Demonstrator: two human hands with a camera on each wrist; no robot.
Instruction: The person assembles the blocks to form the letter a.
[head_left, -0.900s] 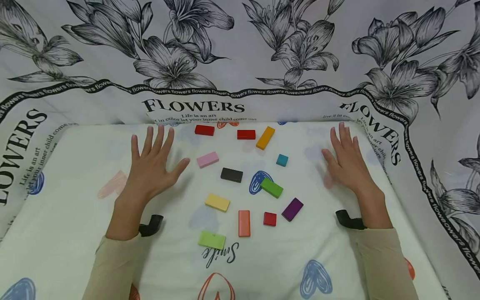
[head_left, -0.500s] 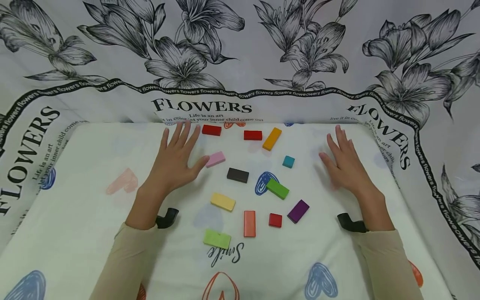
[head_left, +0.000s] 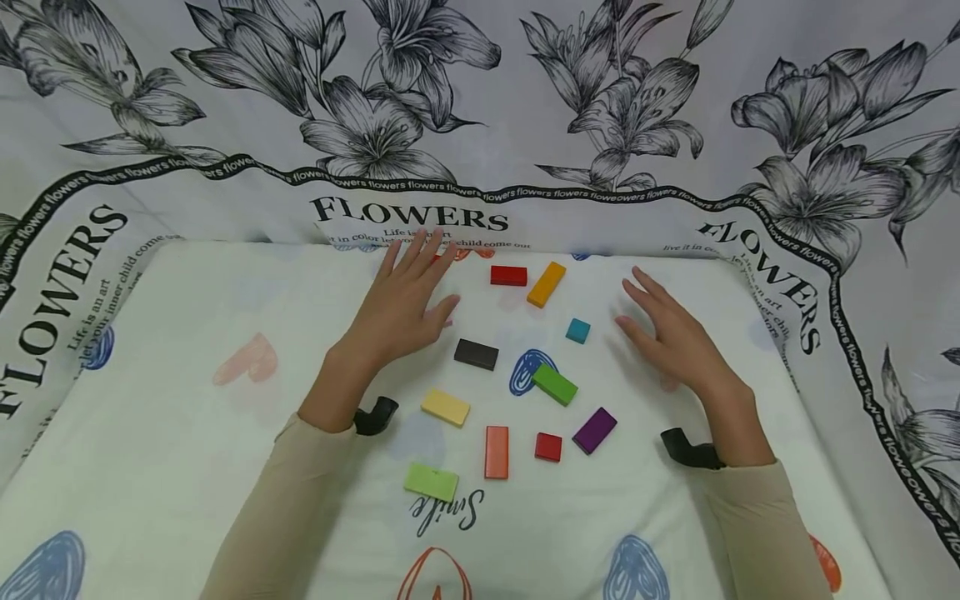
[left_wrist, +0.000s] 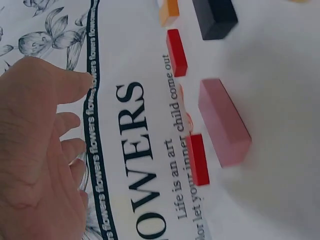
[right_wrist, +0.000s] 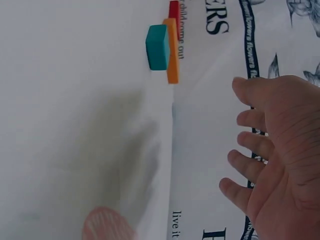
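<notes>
My left hand (head_left: pixel 408 304) hovers with spread fingers over the back of the block group, hiding most of the pink block (left_wrist: pixel 225 122) and the left red block (left_wrist: pixel 198 159) from the head view. Both blocks show plainly in the left wrist view, apart from the hand. My right hand (head_left: pixel 667 337) is held above the cloth, fingers loosely extended and holding nothing. Nearest to it lies the teal cube (head_left: pixel 577 331), with the orange block (head_left: pixel 546 284) and another red block (head_left: pixel 508 276) beyond. A black block (head_left: pixel 476 354) sits just in front of the left hand.
Closer to me lie a green block (head_left: pixel 555 386), yellow block (head_left: pixel 446 407), purple block (head_left: pixel 595 430), coral block (head_left: pixel 497 452), small red block (head_left: pixel 548 447) and lime block (head_left: pixel 431 481). They rest on a white printed cloth (head_left: pixel 187 458). A floral sheet (head_left: pixel 510 100) spreads behind.
My left hand has moved right, from beside the blocks to over the pink and left red ones. My right hand has shifted slightly left, its fingers leaning inward. The blocks in sight lie as before.
</notes>
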